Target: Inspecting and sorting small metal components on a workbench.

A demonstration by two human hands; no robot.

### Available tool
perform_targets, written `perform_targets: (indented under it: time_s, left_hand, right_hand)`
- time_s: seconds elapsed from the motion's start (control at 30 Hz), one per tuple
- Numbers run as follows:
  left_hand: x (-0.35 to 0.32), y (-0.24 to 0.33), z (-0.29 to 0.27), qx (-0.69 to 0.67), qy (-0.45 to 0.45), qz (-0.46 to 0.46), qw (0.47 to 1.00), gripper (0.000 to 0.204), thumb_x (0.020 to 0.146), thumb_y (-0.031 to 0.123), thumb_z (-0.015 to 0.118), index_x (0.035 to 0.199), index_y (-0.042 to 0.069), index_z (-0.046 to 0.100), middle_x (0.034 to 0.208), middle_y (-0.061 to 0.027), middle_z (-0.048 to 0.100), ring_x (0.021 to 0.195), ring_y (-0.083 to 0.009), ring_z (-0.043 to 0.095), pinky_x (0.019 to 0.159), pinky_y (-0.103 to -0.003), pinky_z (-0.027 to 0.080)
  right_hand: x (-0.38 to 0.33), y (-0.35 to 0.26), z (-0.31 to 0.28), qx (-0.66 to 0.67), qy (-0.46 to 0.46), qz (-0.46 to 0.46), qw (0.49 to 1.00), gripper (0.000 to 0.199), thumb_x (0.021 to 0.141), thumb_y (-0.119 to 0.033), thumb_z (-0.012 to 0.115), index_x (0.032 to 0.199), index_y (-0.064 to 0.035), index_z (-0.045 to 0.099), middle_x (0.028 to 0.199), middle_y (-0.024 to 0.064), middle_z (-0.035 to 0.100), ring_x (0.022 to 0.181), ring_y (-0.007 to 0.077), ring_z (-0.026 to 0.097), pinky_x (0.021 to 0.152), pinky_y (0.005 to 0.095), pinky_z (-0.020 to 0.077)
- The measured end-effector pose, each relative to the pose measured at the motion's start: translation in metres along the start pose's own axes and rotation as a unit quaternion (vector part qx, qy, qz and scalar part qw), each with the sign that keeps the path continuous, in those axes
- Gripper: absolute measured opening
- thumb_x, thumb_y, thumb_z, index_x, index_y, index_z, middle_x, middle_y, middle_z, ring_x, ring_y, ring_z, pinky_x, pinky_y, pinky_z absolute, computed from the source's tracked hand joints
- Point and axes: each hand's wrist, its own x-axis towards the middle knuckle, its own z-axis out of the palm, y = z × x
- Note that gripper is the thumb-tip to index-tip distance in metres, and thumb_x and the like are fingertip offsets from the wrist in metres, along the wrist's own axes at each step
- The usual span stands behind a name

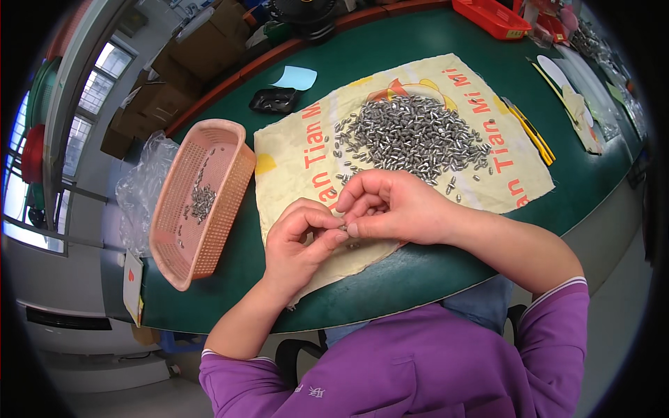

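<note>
Two hands meet in my view above the near edge of a printed cloth [502, 192]: the left hand [296, 240] and the right hand [411, 209] are together at the fingertips, clamped on one small metal piece [343, 227], whose shape is mostly hidden. I judge each piece light, rigid and robust, but smooth and inclined to slip or roll; grip across the barrel with thumb and forefinger pads.

The loose heap of silvery cylindrical pieces [411, 132] lies beyond, on the cloth. To the left, a pink perforated plastic basket [226, 230] holds a smaller quantity of pieces, beside a clear plastic bag [139, 184]. The supporting surface is a green table [446, 272], apparently smooth; the cloth should limit rolling. A yellow slim tool [529, 132] lies at right. Farther off: a black tray [274, 101], a red plastic tray [488, 19], cardboard boxes [202, 45] and windows [94, 80].
</note>
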Motion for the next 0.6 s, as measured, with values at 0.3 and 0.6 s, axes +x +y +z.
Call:
perform_targets:
  time_s: [0.3,0.6]
  left_hand:
    - [0.002,-0.003,-0.001,-0.011,0.004,-0.005,1.000,0.017,0.082,-0.001,0.079,0.095,0.002,0.069,0.097,-0.0036,0.061,0.085,-0.0105,0.057,0.074,-0.024,0.047]
    - [-0.001,-0.013,-0.004,0.091,-0.001,0.085,0.992,0.025,0.084,-0.001,0.076,0.106,0.004,0.065,0.102,-0.0060,0.061,0.086,-0.0129,0.061,0.077,-0.025,0.051]
  right_hand:
    - [0.002,-0.005,0.001,-0.002,0.003,0.003,1.000,0.032,0.088,-0.006,0.074,0.115,0.0046,0.059,0.100,0.0088,0.069,0.094,0.0124,0.069,0.083,0.0258,0.0569]
    - [0.002,-0.004,-0.001,-0.111,0.021,-0.087,0.990,0.024,0.089,-0.009,0.067,0.113,-0.0023,0.067,0.089,-0.0015,0.064,0.081,0.0044,0.059,0.076,0.0226,0.0509]
